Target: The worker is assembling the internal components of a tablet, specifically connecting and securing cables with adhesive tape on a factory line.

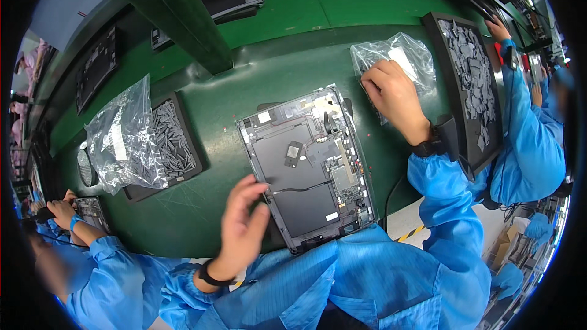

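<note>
A: Where is the opened tablet-like device [306, 174]?
B: Flat in front of the person, at the middle of the dial, slightly tilted, its inner parts facing up. Twelve is the far side of the green counter [214, 110].

A: And the left hand [241, 226]?
B: At eight o'clock. Its fingers are spread and loosely bent, thumb apart, with nothing between them. The tips come right up to the device's edge; whether they touch it, I can't tell.

A: The right hand [397, 95]?
B: Between one and two, over the near left part of a clear bag [422, 55] bearing a white label. Those fingers curl in close together, but their tips are hidden, so I can't say whether they grip anything.

A: What lies around?
B: At two, a dark tray [448, 72] full of grey, flaky pieces. Between nine and ten, a smaller tray [185, 174] of dark strips, partly covered by a second plastic bag [131, 137].

A: Anything on the device itself?
B: A small dark block [293, 154], near eleven from its centre.

A: Other people?
B: One co-worker [110, 269] near eight, another [526, 140] near three, both in blue.
</note>
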### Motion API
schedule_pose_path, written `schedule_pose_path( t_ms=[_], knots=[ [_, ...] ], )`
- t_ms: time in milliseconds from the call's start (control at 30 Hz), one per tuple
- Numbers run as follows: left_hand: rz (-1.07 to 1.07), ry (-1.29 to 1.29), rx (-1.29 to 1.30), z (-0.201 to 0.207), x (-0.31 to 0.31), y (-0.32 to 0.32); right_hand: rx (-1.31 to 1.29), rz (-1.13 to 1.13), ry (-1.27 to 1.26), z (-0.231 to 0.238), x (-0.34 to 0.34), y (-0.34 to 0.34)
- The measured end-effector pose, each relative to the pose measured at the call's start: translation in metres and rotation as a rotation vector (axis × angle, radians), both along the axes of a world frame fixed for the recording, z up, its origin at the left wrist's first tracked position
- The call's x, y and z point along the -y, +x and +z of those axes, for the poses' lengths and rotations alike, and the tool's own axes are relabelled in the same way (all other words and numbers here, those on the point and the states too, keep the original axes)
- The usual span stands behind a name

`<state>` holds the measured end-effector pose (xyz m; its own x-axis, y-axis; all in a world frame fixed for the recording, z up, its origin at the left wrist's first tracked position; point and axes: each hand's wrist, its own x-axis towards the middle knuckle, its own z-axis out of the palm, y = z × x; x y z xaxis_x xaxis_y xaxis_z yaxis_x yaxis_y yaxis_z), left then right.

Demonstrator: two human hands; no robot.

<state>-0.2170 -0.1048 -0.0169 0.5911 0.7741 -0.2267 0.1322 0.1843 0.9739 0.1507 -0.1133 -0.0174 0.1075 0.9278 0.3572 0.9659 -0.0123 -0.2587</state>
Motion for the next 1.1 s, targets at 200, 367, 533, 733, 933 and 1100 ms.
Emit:
schedule_pose_path(
  t_ms=[200,367,533,733,933,1100],
  knots=[
    [0.104,1.05,-0.712,0.031,-0.093,-0.023,-0.01,-0.026,0.157,-0.006,0.006,0.004],
    [0.124,1.077,-0.911,0.016,-0.116,-0.036,0.057,0.04,0.125,-0.006,0.006,-0.003],
    [0.107,1.042,-0.825,0.01,-0.131,-0.039,0.036,0.047,0.066,-0.007,0.004,0.0],
    [0.107,1.059,-0.783,0.006,-0.137,-0.04,-1.23,-0.12,-0.142,0.004,0.013,-0.006],
    [0.08,1.052,-0.795,0.006,-0.137,-0.04,-1.335,-0.027,-0.186,0.008,0.012,-0.012],
    [0.125,0.954,-0.784,0.006,-0.136,-0.039,-1.254,-0.033,-0.185,0.011,0.009,-0.016]
  ],
)
